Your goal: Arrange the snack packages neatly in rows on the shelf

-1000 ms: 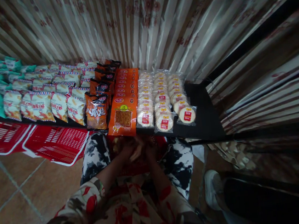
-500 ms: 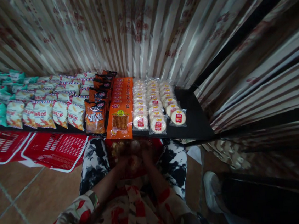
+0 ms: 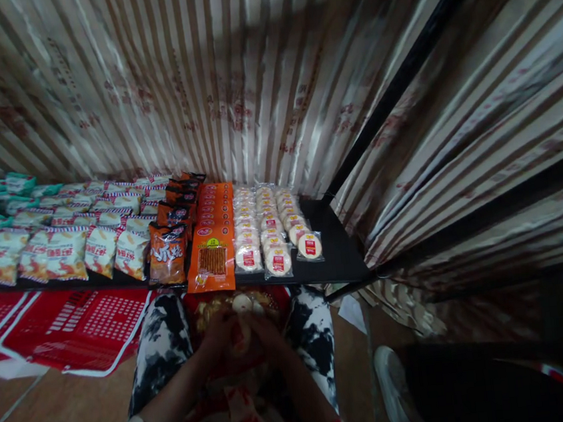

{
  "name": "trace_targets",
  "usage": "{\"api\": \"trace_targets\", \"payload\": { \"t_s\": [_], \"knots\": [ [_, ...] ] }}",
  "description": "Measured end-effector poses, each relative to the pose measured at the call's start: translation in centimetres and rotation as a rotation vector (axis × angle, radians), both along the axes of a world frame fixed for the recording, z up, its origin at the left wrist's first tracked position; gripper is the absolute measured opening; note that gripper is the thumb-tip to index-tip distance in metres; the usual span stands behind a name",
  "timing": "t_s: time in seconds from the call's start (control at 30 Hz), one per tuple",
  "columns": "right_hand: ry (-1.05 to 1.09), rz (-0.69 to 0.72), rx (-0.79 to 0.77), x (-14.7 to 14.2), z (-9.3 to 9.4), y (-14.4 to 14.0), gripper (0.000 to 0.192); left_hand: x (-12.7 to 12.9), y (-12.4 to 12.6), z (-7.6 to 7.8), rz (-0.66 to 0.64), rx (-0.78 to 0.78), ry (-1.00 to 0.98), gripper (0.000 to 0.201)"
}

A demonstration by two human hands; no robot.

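Black table (image 3: 339, 258) stands against striped curtains (image 3: 227, 76), tiled floor (image 3: 56, 416) at 8 o'clock. Rows of snack bags: orange packet (image 3: 212, 262), rice-cracker packs (image 3: 277, 260) with red labels; writing illegible. Both hands, left hand (image 3: 218, 330) and right hand (image 3: 265, 330), are curled around a cracker pack (image 3: 239, 336) at 6 o'clock, above a red basket (image 3: 280, 296) on the lap.

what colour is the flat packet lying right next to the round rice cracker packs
Orange, with a clear window showing reddish-brown sticks: the flat packet beside the rice cracker packs, seen in the head view.

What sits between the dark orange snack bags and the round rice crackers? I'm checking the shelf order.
In the head view, a column of flat orange packets lies between the snack bags and the rice crackers.
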State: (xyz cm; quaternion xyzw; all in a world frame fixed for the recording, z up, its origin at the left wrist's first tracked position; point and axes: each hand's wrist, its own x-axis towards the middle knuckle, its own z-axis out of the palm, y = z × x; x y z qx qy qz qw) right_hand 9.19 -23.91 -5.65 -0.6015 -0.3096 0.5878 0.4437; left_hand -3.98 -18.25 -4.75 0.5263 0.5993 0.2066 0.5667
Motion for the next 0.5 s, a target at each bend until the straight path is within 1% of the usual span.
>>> {"api": "trace_targets", "payload": {
  "t_s": [0.07, 0.1, 0.2, 0.27, 0.33, 0.4, 0.5],
  "knots": [
    [0.055, 0.073, -0.004, 0.0, 1.0, -0.3, 0.05, 0.0, -0.1, 0.6, -0.041, 0.072, 0.036, 0.011],
    [0.04, 0.104, 0.002, 0.1, 1.5, -0.3, 0.05, 0.0, -0.2, 0.9, -0.051, 0.101, 0.048, 0.011],
    [-0.113, 0.16, 0.054, 0.4, 2.9, -0.4, 0.046, 0.0, -0.4, 2.2, -0.063, 0.148, 0.052, 0.011],
    [-0.219, 0.139, 0.099, 0.8, 3.7, -0.3, 0.042, 0.1, -0.4, 3.2, -0.042, 0.146, 0.053, 0.014],
    [-0.252, 0.111, 0.138, 1.2, 4.5, -0.1, 0.037, 0.3, -0.3, 4.4, -0.009, 0.129, 0.057, 0.017],
    [-0.21, 0.082, 0.145, 1.5, 5.2, 0.1, 0.034, 0.4, -0.2, 5.4, 0.021, 0.119, 0.037, 0.019],
    [-0.023, 0.011, 0.114, 1.6, 6.5, 0.3, 0.036, 0.6, -0.3, 6.4, 0.074, 0.126, -0.021, 0.021]
  ]
}}
